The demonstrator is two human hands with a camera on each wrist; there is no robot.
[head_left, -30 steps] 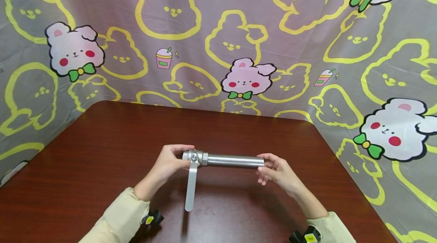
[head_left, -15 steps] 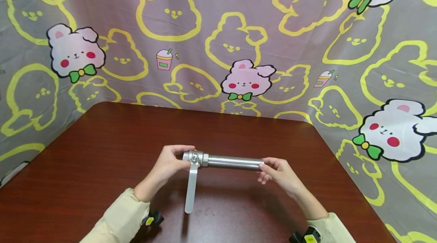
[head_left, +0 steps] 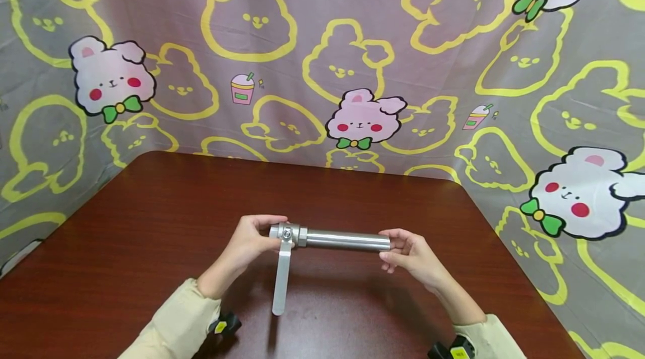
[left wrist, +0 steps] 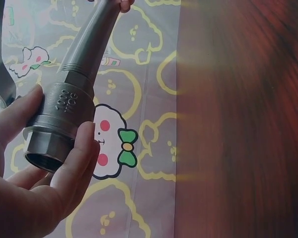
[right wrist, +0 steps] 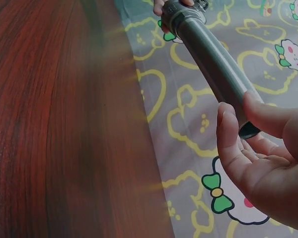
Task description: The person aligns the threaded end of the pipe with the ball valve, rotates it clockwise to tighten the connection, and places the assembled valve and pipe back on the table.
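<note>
A silver ball valve point(head_left: 288, 232) with a long flat lever handle point(head_left: 282, 280) is joined to a smooth metal pipe point(head_left: 347, 239). They are held roughly level above the table, the lever pointing toward the person. My left hand point(head_left: 247, 241) grips the valve body between thumb and fingers. Raised lettering and the open hex end of the valve point(left wrist: 49, 148) show in the left wrist view. At the pipe's free right end, my right hand point(head_left: 410, 255) has its thumb and fingers curled about the rim. The pipe's dark open mouth point(right wrist: 249, 130) sits between them in the right wrist view.
Below the hands lies a reddish-brown wooden table point(head_left: 201, 196). A grey-pink curtain point(head_left: 302, 23) printed with cartoon rabbits surrounds its far and side edges. Black wrist devices point(head_left: 225, 322) are worn near both pale sleeves point(head_left: 171, 314).
My right thumb moved up onto the pipe's end half a second ago and now sits lower, near its underside. My left hand and the valve have stayed in nearly the same place.
</note>
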